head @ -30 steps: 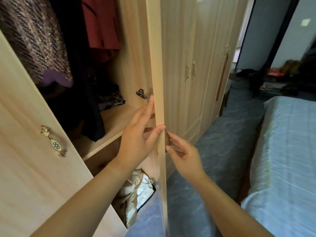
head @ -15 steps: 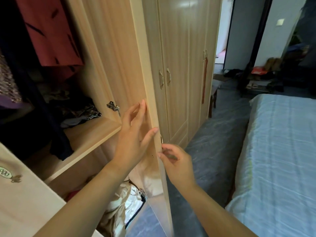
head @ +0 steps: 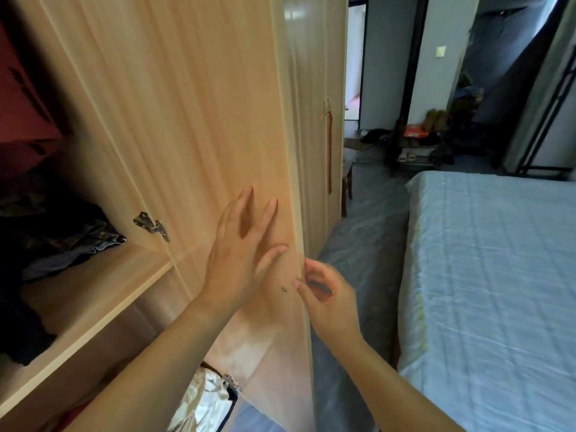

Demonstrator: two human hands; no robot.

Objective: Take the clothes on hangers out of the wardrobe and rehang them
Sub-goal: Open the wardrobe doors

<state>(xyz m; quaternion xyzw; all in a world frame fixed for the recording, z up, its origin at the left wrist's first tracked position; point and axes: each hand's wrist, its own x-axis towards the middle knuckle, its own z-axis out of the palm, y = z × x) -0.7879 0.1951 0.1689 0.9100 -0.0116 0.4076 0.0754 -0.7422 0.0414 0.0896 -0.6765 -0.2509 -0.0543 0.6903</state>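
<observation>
The wardrobe door [head: 202, 120] stands swung wide, its pale wooden inner face toward me. My left hand [head: 240, 244] lies flat against that face, fingers spread, holding nothing. My right hand [head: 327, 300] curls around the door's free edge from the outer side; any handle under it is hidden. Inside the wardrobe, a red garment [head: 21, 98] hangs at the upper left, its hanger out of view. Dark clothes [head: 62, 238] lie crumpled on the wooden shelf [head: 103, 291].
A metal hinge [head: 151, 226] joins door and carcass. Closed wardrobe doors [head: 314, 120] run on to the right. A bed [head: 498, 275] with a pale blue cover fills the right side, leaving a narrow floor strip. A white bag [head: 205, 400] sits low in the wardrobe. A shoe rack [head: 414, 151] stands far back.
The door has swung further open to the right, with both hands following it. My view has turned right, so the left door and most hanging clothes have left the frame.
</observation>
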